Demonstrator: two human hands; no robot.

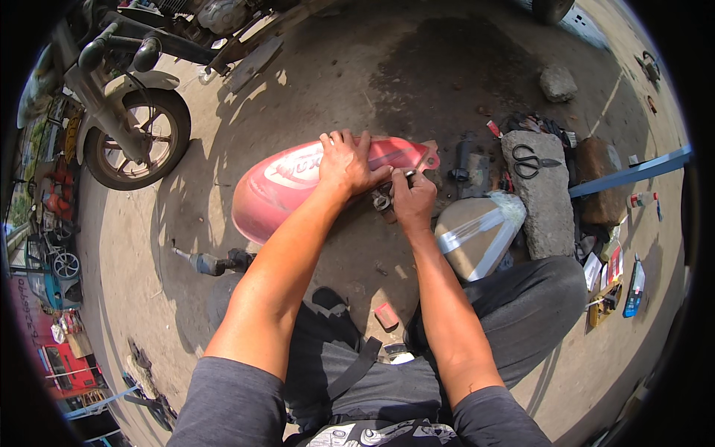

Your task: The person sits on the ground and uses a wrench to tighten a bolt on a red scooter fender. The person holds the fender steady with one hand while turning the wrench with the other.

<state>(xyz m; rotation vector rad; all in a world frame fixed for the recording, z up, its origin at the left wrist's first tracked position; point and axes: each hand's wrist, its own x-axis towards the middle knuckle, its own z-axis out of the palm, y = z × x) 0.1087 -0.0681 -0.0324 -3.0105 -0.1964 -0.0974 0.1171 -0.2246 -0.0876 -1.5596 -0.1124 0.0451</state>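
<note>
A red motorcycle fuel tank (272,195) lies on its side on the ground in front of me. My left hand (344,165) spans its upper part, fingers curled over the far edge and thumb pointing right. Close beside that thumb, my right hand (414,197) is closed in a pinch at the tank's right end. A small dark piece shows at its fingertips, too little of it to name. Just below and between the hands sits a brownish metal part (383,203), partly hidden by the right hand.
Scissors (530,162) lie on a concrete block (538,205). Left of it rests a rounded piece with pale blue tape (477,242). A power tool (205,262) lies at lower left, a small red block (386,316) between my legs. A motorcycle wheel (177,130) stands upper left.
</note>
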